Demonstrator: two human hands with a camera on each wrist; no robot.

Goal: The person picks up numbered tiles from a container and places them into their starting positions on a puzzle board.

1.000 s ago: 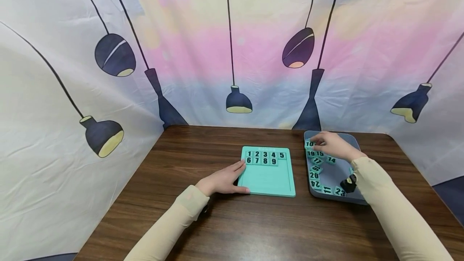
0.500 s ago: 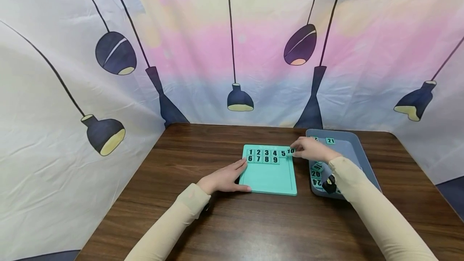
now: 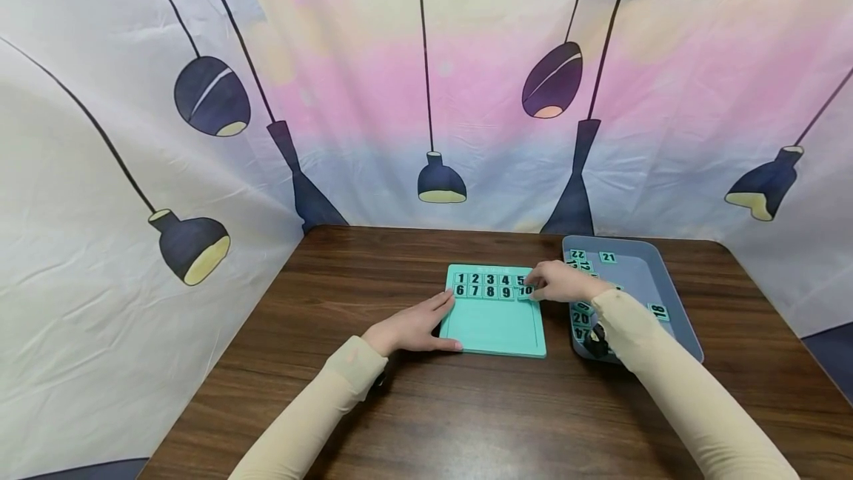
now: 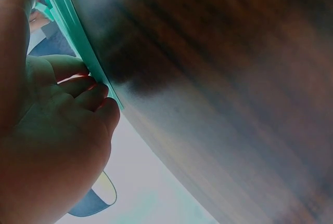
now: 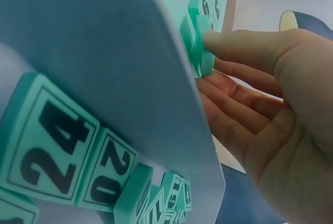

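Your right grip (image 3: 563, 281) pinches the square mint-green tile with a black 10 (image 3: 525, 292), at 2 o'clock on the flat mint-green board (image 3: 493, 328).
Tile is tilted, just beside 9 at the second row's end; can't tell if it touches the board's face. Your left grip (image 3: 416, 326) has fingers extended, resting on the board's 9 o'clock edge. Blue-grey rounded-corner tray (image 3: 633, 280) sits at 3 o'clock from the board, holding loose mint-green numbered tiles (image 5: 49, 146). Board and tray are on the dark wood-grain desk (image 3: 433, 421).
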